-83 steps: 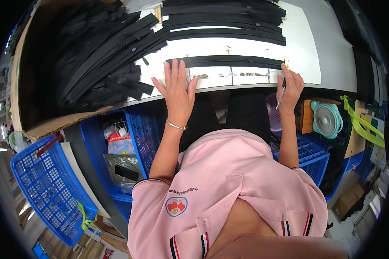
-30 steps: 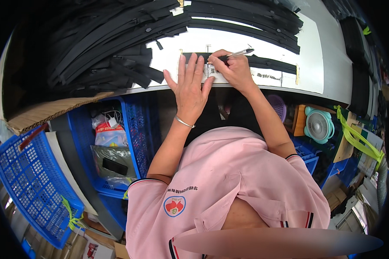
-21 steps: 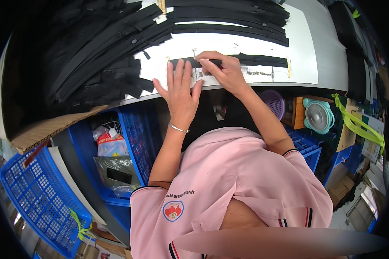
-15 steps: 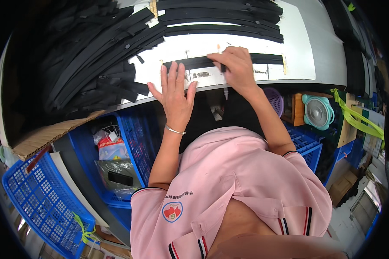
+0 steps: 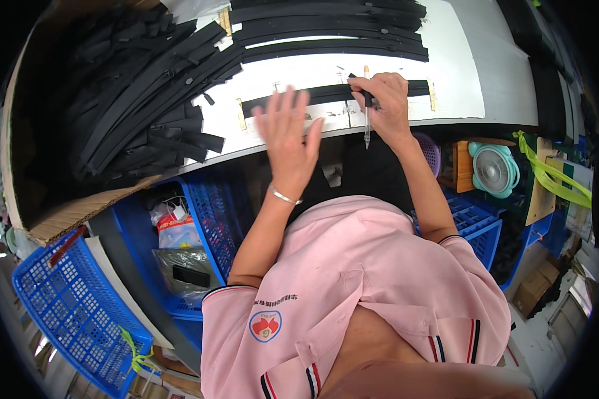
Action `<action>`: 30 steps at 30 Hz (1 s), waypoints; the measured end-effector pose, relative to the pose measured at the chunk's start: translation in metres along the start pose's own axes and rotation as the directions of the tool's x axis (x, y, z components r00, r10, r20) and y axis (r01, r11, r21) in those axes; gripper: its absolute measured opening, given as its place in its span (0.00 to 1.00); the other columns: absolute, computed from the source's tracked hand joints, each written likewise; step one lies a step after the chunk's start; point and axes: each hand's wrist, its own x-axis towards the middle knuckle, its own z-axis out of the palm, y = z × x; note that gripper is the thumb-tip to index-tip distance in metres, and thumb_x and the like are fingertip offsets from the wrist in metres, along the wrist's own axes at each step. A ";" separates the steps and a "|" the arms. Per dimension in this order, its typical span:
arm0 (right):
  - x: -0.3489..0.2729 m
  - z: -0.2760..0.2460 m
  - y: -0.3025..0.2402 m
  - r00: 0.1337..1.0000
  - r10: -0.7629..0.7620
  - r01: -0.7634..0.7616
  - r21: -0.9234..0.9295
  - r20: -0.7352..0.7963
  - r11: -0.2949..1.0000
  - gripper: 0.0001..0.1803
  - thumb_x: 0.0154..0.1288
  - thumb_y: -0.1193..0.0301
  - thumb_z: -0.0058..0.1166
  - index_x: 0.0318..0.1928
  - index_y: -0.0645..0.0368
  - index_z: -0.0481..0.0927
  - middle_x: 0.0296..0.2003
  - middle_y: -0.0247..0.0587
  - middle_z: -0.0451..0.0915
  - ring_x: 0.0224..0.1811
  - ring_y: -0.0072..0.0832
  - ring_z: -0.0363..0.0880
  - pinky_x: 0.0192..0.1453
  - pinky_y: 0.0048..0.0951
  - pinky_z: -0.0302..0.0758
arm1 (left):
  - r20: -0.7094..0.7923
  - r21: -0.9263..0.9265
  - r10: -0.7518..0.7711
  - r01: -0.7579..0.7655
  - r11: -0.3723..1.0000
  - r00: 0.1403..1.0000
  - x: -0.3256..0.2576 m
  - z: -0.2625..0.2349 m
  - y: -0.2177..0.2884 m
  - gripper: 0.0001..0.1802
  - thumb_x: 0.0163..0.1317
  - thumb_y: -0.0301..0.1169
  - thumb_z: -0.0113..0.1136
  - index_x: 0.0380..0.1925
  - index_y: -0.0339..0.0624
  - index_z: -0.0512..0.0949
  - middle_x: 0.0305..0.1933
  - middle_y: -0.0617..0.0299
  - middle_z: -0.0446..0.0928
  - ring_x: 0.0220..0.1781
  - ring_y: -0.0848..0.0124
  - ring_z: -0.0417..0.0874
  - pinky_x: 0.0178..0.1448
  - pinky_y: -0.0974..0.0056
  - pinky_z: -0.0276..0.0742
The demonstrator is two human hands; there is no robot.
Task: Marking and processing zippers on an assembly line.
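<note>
— Where the head view looks down, what occupies the right hand [image 5: 383, 100]?
— Fingers closed round a pen [image 5: 367, 110], held upright, its tip pointing toward the person at the front edge of the white bench [image 5: 446, 66]. That hand rests on a long black strip [image 5: 326, 95] lying across the bench

— And the left hand [image 5: 287, 136]?
— Spread wide, fingers apart, holding nothing; it is blurred and lies over the bench's front edge, just left of the right hand, and contact with the strip cannot be told. A thin bracelet [image 5: 284, 196] circles the wrist

— What surrounds the strip?
— More black strips [image 5: 333, 33] lie in rows at the far side; a loose heap of black strips [image 5: 133, 106] fills a cardboard box [image 5: 66, 216] at left

— Below the bench?
— Blue crates [image 5: 73, 306] at left, a small green fan [image 5: 494, 167] at right; a pink shirt [image 5: 359, 292] fills the foreground
</note>
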 end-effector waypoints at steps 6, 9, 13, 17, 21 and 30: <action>0.001 0.004 0.004 1.000 -0.005 0.005 0.012 -0.014 1.000 0.16 0.59 0.75 0.70 0.48 0.48 0.87 0.30 0.25 0.82 0.38 0.27 0.78 0.58 0.35 0.65 | -0.050 -0.177 0.019 -0.028 0.984 0.999 0.032 0.043 0.017 0.10 0.61 0.28 0.71 0.43 0.43 0.87 0.47 0.60 0.83 0.51 0.60 0.81 0.61 0.57 0.70; 0.006 0.001 -0.001 0.999 0.038 -0.037 0.038 -0.019 0.999 0.15 0.62 0.74 0.68 0.49 0.49 0.87 0.30 0.27 0.82 0.38 0.28 0.77 0.59 0.35 0.65 | -0.123 -0.185 0.027 -0.050 0.982 0.992 0.035 0.049 0.016 0.05 0.57 0.25 0.70 0.35 0.43 0.85 0.41 0.64 0.80 0.44 0.62 0.78 0.53 0.56 0.67; 0.011 0.003 -0.005 0.976 0.213 -0.216 0.253 0.041 0.943 0.08 0.67 0.72 0.65 0.46 0.56 0.88 0.35 0.32 0.85 0.40 0.30 0.78 0.56 0.33 0.70 | -0.109 -0.192 0.015 -0.036 0.981 0.994 0.037 0.049 0.016 0.06 0.56 0.25 0.71 0.33 0.44 0.85 0.40 0.66 0.80 0.44 0.63 0.78 0.53 0.57 0.68; 0.006 0.009 0.002 0.930 0.344 -0.366 0.313 0.126 0.876 0.08 0.70 0.70 0.63 0.43 0.62 0.87 0.38 0.38 0.87 0.46 0.30 0.79 0.49 0.31 0.76 | -0.111 -0.197 0.000 -0.022 0.980 0.994 0.036 0.050 0.017 0.06 0.55 0.25 0.72 0.33 0.44 0.85 0.39 0.66 0.80 0.43 0.63 0.78 0.53 0.57 0.68; 0.007 0.015 0.003 0.966 0.258 -0.254 0.347 0.036 0.903 0.04 0.68 0.72 0.63 0.38 0.59 0.86 0.30 0.37 0.86 0.36 0.34 0.78 0.52 0.35 0.71 | -0.107 -0.166 0.005 -0.023 0.986 0.994 0.036 0.050 0.015 0.07 0.55 0.27 0.75 0.34 0.45 0.87 0.39 0.66 0.82 0.44 0.65 0.80 0.53 0.59 0.68; 0.007 0.016 0.004 0.972 0.234 -0.232 0.294 0.030 0.927 0.05 0.68 0.71 0.63 0.38 0.58 0.85 0.30 0.34 0.85 0.32 0.31 0.78 0.53 0.32 0.68 | -0.111 -0.173 0.002 -0.021 0.985 0.994 0.036 0.050 0.016 0.06 0.55 0.27 0.75 0.34 0.44 0.88 0.39 0.66 0.83 0.44 0.65 0.81 0.53 0.60 0.69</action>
